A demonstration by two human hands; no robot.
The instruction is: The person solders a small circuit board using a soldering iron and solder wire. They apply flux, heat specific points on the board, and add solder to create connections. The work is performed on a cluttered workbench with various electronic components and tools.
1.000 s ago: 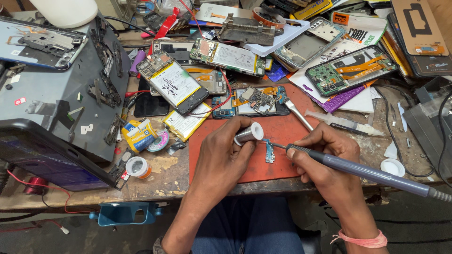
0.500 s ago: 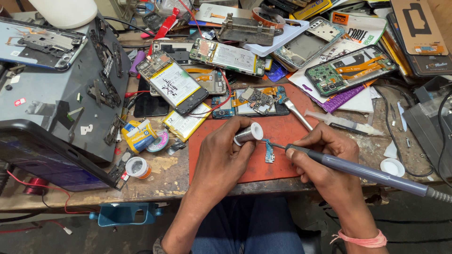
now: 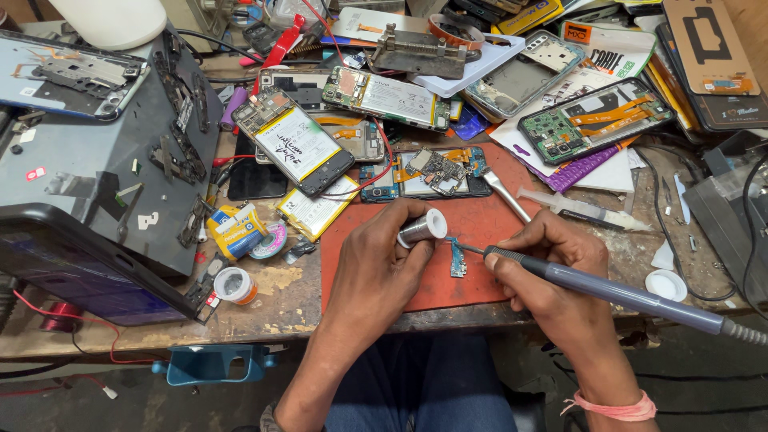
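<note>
I see the small blue circuit board [image 3: 458, 262] lying flat on the red mat [image 3: 472, 232], near its front edge. My right hand [image 3: 552, 276] is closed around the grey soldering iron [image 3: 608, 290], with its tip right at the board's top end. My left hand [image 3: 382, 268], just left of the board, pinches a spool of solder wire [image 3: 422, 228] above it. I judge the soldering to be under way: the board is not lifted off the mat, and the opened phone [image 3: 424, 172] behind it stays unassembled.

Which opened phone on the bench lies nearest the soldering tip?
The dark one at the red mat's top edge, loose board on it; the others lie farther back.
</note>
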